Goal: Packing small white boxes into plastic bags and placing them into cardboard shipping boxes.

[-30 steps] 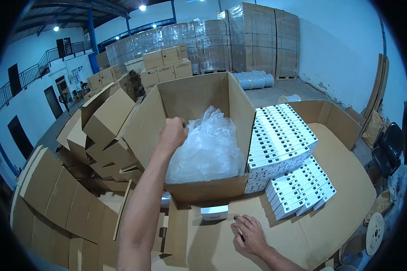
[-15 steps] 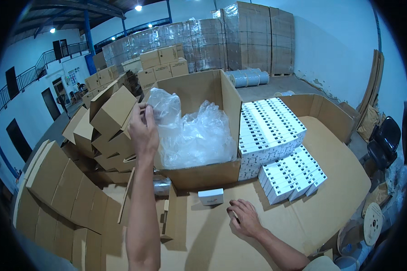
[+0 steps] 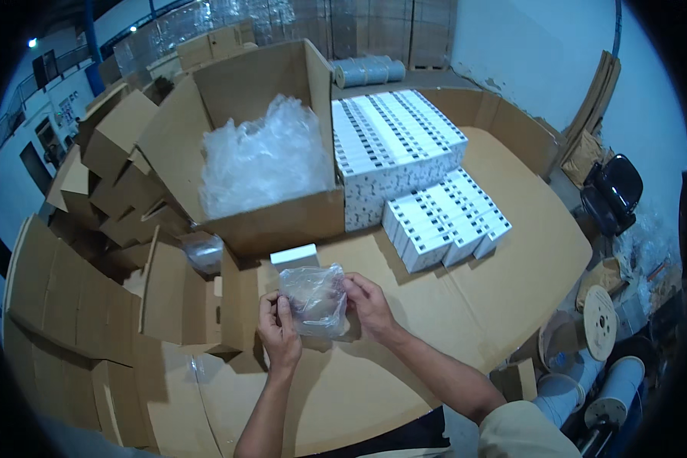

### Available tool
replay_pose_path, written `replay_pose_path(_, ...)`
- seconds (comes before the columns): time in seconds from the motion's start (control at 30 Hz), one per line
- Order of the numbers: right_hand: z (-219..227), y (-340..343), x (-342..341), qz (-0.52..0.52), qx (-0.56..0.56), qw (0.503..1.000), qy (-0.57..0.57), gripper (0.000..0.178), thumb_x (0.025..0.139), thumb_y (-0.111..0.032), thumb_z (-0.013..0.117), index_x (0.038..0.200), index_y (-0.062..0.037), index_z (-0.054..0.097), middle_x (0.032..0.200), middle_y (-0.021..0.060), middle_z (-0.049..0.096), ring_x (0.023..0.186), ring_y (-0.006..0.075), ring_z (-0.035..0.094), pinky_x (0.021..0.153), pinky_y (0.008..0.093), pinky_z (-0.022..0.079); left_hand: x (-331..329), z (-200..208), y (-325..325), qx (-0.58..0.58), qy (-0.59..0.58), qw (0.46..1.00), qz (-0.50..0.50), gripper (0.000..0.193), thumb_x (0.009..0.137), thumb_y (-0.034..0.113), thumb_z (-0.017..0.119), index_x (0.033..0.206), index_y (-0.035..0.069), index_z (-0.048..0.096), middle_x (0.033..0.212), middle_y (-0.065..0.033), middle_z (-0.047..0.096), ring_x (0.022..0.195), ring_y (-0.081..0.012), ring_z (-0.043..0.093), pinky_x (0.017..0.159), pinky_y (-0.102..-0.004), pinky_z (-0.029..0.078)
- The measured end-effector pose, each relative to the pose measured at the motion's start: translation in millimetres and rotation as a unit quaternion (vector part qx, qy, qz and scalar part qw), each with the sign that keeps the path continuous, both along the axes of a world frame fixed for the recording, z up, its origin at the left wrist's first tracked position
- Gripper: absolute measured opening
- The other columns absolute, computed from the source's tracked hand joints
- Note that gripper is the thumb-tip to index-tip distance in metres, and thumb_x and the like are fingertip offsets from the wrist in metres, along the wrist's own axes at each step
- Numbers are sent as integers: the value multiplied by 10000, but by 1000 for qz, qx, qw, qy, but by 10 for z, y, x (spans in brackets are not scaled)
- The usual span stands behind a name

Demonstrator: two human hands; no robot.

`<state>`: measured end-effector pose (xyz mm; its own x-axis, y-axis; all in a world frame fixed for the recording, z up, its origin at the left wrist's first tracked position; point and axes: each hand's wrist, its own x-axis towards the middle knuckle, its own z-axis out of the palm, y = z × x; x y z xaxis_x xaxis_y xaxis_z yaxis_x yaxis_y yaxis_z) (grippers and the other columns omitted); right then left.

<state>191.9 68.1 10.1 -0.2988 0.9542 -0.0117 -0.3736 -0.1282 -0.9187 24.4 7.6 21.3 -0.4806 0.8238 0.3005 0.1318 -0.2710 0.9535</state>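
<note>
A clear plastic bag [image 3: 314,304] is stretched between my two hands above the cardboard tabletop. My left hand [image 3: 280,330] pinches its left edge, and my right hand [image 3: 369,304] grips the right edge. Just beyond the bag lies a small white box [image 3: 295,256], partly covered by it. A large open carton [image 3: 282,221] stands behind, filled with a heap of clear plastic bags [image 3: 263,156]. To the left of my hands sits an open brown box [image 3: 177,294] with a piece of clear plastic [image 3: 204,252] inside.
Stacked white boxes [image 3: 401,172] stand right of the carton, with a smaller group [image 3: 446,221] in front of them. Folded brown boxes [image 3: 122,164] pile up on the left, above a row of cartons [image 3: 69,290]. A black chair [image 3: 614,191] and cable spools [image 3: 599,324] are at the right.
My left hand has come down from the large carton with a clear bag. My right hand has lifted from the tabletop and taken hold of the bag's other side. The view has tilted downward.
</note>
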Motion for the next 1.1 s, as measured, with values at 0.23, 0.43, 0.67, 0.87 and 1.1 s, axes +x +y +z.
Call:
replay_pose_path(0.23,-131,-17,-50,-98,58,987,-115,255,1070,-230,578,929,-19,611,757,-12,623,692,85,572,650,274,480,122,-129,35,-69,-5,997,-40,232,1082,229,555,1038,4,592,774,23,586,708,-59,523,641,-243,454)
replay_pose_path(0.43,-6,-151,-173,-131,154,945,-257,231,1095,-213,526,976,-23,583,693,-5,549,643,67,502,585,290,443,88,-178,133,-82,39,996,0,260,1080,231,560,924,25,590,730,22,546,622,-52,446,536,-261,373)
replay_pose_path(0.67,-28,-199,-213,-111,143,956,-232,222,1085,-226,545,1019,-15,573,690,17,556,603,91,507,555,296,416,67,-110,105,-17,101,992,67,344,1110,267,471,900,19,583,653,8,488,591,-61,427,520,-278,350)
replay_pose_path(0.87,-88,-70,-117,-36,31,998,-48,174,1094,-198,533,1128,-49,615,831,-40,591,715,39,526,623,234,454,14,-89,29,-46,105,993,-4,345,1115,291,462,932,30,595,607,30,453,557,-64,414,505,-273,347)
replay_pose_path(1.1,75,-37,22,-70,159,980,-95,344,998,-72,626,1339,-103,600,1130,65,665,927,146,632,798,291,541,-98,-213,43,-59,-19,998,22,343,1126,282,442,941,38,597,785,11,530,761,-67,477,677,-266,424)
